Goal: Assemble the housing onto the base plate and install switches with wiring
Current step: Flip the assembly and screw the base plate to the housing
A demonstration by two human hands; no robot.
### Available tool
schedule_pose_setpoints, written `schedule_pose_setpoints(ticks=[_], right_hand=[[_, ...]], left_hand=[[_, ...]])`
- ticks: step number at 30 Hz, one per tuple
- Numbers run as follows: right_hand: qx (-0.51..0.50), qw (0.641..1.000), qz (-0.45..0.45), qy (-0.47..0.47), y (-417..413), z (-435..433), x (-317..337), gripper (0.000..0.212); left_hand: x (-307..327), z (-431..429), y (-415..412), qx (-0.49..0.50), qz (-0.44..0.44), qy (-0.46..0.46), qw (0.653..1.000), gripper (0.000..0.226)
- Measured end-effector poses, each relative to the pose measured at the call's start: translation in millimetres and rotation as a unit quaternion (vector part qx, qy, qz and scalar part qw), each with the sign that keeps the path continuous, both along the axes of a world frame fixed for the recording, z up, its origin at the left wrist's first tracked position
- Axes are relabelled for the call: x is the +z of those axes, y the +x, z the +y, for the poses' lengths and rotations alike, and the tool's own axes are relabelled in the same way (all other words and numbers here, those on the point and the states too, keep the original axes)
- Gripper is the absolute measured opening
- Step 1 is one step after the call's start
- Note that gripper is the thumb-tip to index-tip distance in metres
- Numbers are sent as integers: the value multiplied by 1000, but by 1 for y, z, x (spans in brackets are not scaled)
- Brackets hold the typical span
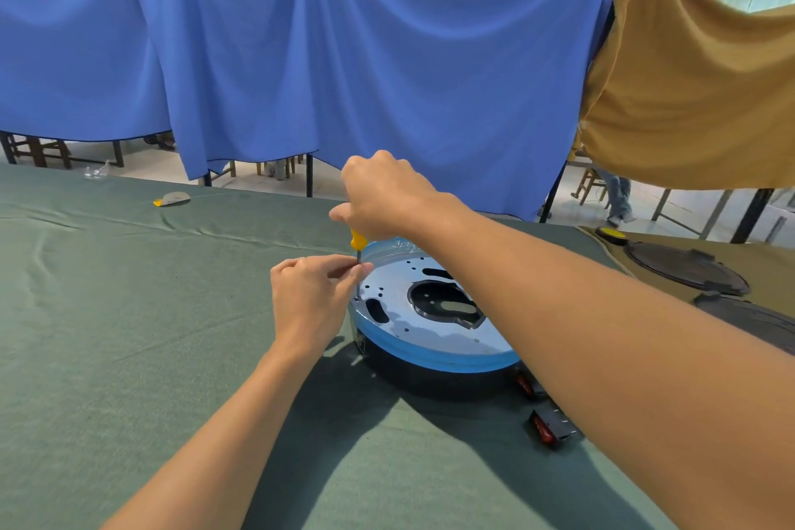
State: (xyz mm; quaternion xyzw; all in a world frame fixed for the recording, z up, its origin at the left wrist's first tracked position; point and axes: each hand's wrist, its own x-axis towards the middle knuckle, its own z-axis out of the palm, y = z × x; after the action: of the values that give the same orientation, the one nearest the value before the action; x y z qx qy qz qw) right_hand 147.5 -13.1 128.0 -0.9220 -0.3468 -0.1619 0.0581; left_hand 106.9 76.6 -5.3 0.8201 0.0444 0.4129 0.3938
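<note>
A round metal base plate (pixel 395 316) with blue film and several cut-outs lies on top of a black round housing (pixel 434 379) on the green cloth. My right hand (pixel 383 196) grips the yellow handle of a screwdriver (pixel 356 243) held upright, its tip at a hole near the plate's left edge. My left hand (pixel 312 293) pinches the screwdriver's metal shaft just above the plate. Two black switches with red rockers (pixel 548 428) lie on the cloth at the housing's right, partly hidden by my right forearm.
The table (pixel 129 336) is covered in green cloth. A small yellow and white item (pixel 171 199) lies far left. Dark round covers (pixel 684 269) sit on a brown cloth at the right. Blue and ochre sheets hang behind the table.
</note>
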Motion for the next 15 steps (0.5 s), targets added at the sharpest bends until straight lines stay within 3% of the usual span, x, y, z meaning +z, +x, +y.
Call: schedule_pose_setpoints(ticks=[3,7,9,13,15], right_hand=[[2,1000,24,-10,3,-3,0,37],[55,997,59,-4,0,-2,5,6],[44,998,42,9,1,-2,5,8],[-12,1000,-4,1,3,-5,-2,38],[-13,1000,23,-8,4,-6,-2,36]], left_hand=[[1,0,-1,27,-5,37,999,11],[3,1,0,15,4,48,999,14],[1,1,1,3,6,50,999,16],[3,0,0,-4,-1,10,1000,12],[5,0,-1,1,2,9,1000,9]])
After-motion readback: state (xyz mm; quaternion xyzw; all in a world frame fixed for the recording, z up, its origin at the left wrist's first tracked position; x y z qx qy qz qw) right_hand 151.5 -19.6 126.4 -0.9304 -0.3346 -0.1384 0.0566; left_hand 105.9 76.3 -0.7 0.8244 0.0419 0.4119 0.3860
